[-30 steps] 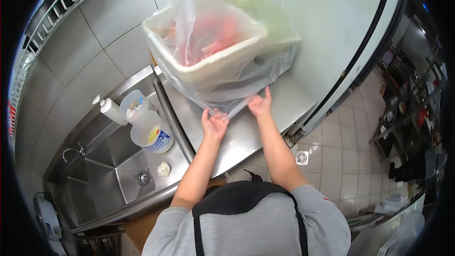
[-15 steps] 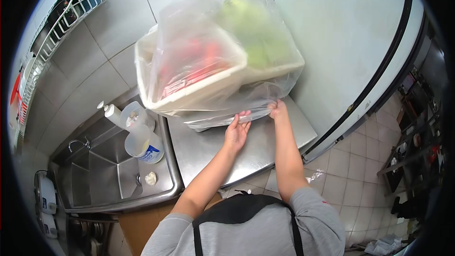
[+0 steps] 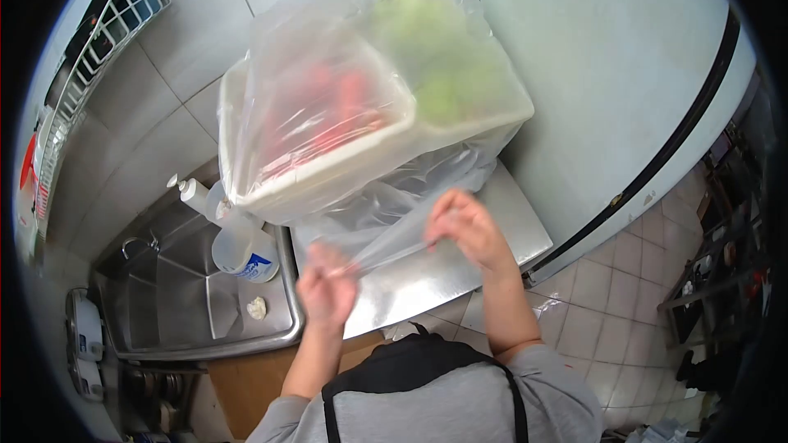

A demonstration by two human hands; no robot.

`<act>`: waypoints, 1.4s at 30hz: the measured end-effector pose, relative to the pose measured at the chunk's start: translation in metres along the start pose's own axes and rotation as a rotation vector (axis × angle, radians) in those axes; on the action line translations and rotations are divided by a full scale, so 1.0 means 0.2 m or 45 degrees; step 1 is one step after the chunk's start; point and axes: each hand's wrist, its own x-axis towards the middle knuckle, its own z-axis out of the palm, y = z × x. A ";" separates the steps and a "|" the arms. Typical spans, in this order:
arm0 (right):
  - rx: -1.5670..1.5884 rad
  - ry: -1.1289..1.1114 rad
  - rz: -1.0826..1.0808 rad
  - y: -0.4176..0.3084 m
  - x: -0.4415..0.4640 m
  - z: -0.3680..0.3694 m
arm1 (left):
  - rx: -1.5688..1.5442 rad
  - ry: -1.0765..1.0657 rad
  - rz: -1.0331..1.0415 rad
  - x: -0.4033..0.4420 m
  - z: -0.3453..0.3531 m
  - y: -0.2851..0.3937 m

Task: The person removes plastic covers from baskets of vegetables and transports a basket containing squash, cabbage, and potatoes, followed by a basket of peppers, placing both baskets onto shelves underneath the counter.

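Observation:
A white bin of red items (image 3: 328, 119) and a white bin of pale green vegetables (image 3: 447, 74), their kinds blurred by the film, sit at an angle on the steel counter. A clear plastic bag (image 3: 377, 205) covers both, and its loose edge hangs towards me. My left hand (image 3: 327, 283), partly smeared by motion, pinches that edge near the sink's corner. My right hand (image 3: 466, 230) is closed on the same edge, further right. Between my hands the plastic is drawn out in a slanting fold over the steel counter (image 3: 410, 295).
To the left lies a steel sink (image 3: 189, 279) with a tap. On its ledge stand a pump bottle (image 3: 194, 194), translucent tubs (image 3: 245, 250) and a small whitish lump (image 3: 257, 308). A wire rack (image 3: 107, 41) hangs on the tiled wall. A tall pale cabinet (image 3: 599, 90) borders the right.
My hands have moved apart: the left went left and towards me, the right slightly back towards me. The bag's edge has been pulled out and spread. The view has shifted a little.

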 end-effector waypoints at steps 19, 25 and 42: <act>0.761 0.813 -0.046 0.55 0.38 -1.02 | 0.297 0.177 -0.204 -0.03 -0.35 0.11; 0.230 1.072 -0.107 0.04 0.35 -1.59 | 0.076 0.257 -0.183 0.07 -0.28 0.10; 0.105 1.190 -0.293 -0.36 0.45 -1.20 | 0.098 0.307 0.267 0.18 -0.53 0.64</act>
